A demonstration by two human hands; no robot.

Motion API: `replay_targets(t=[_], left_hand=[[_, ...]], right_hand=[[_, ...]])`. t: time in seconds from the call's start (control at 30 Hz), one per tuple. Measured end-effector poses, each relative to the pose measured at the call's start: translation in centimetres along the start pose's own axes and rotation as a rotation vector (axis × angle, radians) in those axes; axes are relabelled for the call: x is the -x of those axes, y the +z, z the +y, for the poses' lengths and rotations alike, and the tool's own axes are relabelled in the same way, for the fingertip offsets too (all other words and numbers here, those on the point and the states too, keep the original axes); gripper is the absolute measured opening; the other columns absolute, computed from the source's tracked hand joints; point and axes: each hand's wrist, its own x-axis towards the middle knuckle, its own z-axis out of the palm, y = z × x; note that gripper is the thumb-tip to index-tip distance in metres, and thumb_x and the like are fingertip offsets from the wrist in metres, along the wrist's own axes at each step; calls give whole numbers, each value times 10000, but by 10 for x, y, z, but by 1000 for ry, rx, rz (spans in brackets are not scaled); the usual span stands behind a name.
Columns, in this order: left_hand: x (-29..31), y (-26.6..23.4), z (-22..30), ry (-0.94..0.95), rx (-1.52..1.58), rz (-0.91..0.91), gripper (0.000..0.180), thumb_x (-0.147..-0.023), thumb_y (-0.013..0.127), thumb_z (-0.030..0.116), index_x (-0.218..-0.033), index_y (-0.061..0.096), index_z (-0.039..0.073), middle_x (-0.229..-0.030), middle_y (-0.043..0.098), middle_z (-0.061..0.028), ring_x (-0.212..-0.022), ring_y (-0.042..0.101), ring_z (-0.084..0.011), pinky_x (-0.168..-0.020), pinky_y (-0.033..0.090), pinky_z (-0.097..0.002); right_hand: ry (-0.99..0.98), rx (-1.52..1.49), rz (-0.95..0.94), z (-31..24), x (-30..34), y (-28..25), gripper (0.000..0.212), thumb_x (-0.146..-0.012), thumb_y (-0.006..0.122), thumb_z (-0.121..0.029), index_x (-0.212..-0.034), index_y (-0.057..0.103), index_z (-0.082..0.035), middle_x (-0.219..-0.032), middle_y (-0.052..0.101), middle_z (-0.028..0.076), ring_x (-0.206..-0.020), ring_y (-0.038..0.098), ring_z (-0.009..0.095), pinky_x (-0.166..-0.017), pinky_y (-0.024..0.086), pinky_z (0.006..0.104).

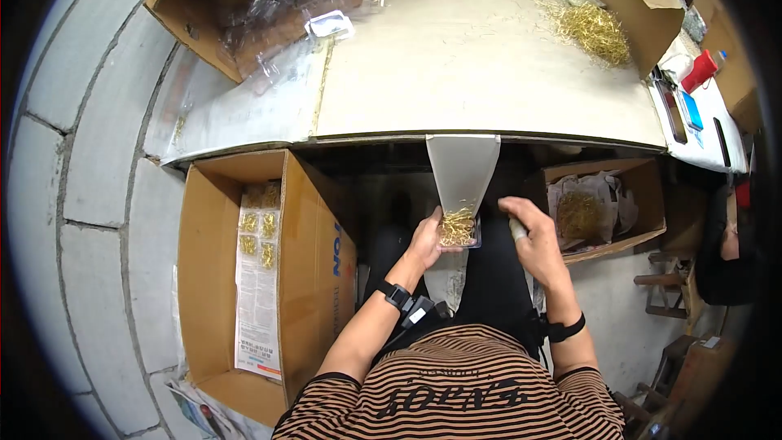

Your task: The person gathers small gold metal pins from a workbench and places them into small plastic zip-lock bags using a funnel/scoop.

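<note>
A tapering chute (464, 167) is pointing bodyward (golden slivers (458, 230) heaping). Left fingers (431, 228) are gripping a clear box (479, 236), right fingers (515, 209) curling, hold unclear.

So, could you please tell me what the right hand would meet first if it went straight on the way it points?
The right hand would probably meet the white chute, up and left of it; depth is unclear, so it might miss.

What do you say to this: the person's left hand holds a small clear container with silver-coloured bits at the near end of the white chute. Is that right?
Not quite: the bits are gold-coloured, not silver, as the head view shows. The left hand does hold a small clear container at the near end of the white chute.
</note>
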Motion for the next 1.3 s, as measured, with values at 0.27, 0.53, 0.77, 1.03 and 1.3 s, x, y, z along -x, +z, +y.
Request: replay_targets(t=[0.27, 0.53, 0.77, 1.03, 1.3], left_hand=[[3, -12, -15, 120, 89, 131, 480, -989, 383, 419, -1148, 556, 1, -988, 664, -114, -817, 680, -199, -609, 582, -332], [37, -13, -10, 237, -46, 166, 268, -926, 439, 110, -1104, 572, -40, -1051, 640, -152, -950, 638, -209, -861, 515, -322], [57, -1, 2, 233, 26, 77, 350, -973, 415, 287, -1124, 574, 14, -999, 655, -101, -823, 661, -161, -616, 575, -300], [84, 28, 18, 253, 16, 29, 325, -975, 461, 271, -1159, 555, 21, -996, 649, -89, -840, 668, -165, -560, 588, -292], [91, 27, 27, 245, -69, 145, 278, -972, 482, 211, -1158, 539, 14, -964, 633, -72, -796, 658, -142, -549, 590, -290]], right_hand=[[-64, -9, -36, 18, 14, 45, 452, -700, 502, 146, -1122, 582, 4, -1139, 586, 181, -1061, 582, 343, -913, 470, 363], [-340, 351, -312, 22, 41, 86, 421, -767, 548, 7, -1188, 547, 32, -1271, 523, 192, -1213, 482, 328, -1022, 403, 400], [-290, 231, -205, -11, 30, 74, 503, -713, 636, 25, -1206, 538, -9, -1257, 528, 188, -1185, 499, 351, -999, 418, 404], [51, -109, -123, 0, 20, 69, 401, -816, 597, -46, -1207, 549, 28, -1222, 567, 215, -1142, 555, 339, -983, 423, 368], [-271, 197, -142, -16, 12, 74, 333, -744, 632, -21, -1073, 647, -69, -1259, 565, 100, -1228, 482, 302, -1002, 410, 409]])
